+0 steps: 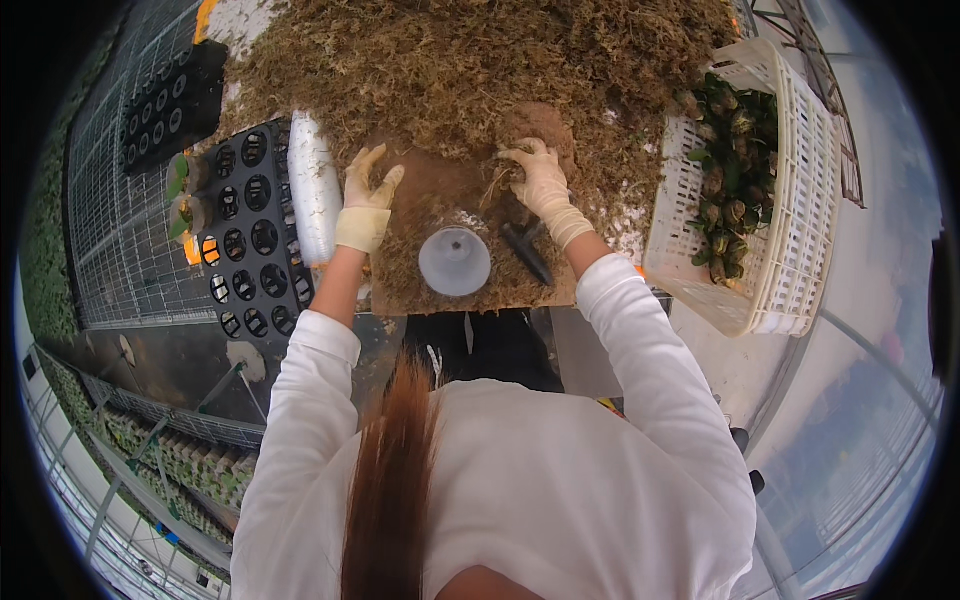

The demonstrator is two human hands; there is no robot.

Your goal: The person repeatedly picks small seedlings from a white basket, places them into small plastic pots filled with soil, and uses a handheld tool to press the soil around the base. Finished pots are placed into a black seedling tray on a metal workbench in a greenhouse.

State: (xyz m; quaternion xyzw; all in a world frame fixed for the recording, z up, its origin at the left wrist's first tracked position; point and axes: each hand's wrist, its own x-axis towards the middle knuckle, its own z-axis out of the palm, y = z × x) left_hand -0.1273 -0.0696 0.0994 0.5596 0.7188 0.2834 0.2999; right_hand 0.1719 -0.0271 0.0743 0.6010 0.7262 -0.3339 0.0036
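My left hand point(370, 184), in a pale glove, is held with its fingers apart over the left side of a brown board point(420, 180), with nothing in it. My gloved right hand point(534, 169) is at the near edge of a large heap of brown moss point(465, 67), its fingers on a small tuft of moss strands point(499, 180); the fingertips are partly hidden. Between my forearms a translucent round plastic pot point(454, 261) rests on the board. Right of it, below my right hand, lies a dark-handled tool point(527, 253), its kind unclear.
A stack of clear plastic pots point(311, 187) lies left of my left hand, beside a black tray with round holes point(246, 225). Two small potted seedlings point(186, 196) stand at that tray's far side. Another black tray point(174, 105) lies farther off. At right, a white plastic crate point(795, 195) holds young plants point(727, 180).
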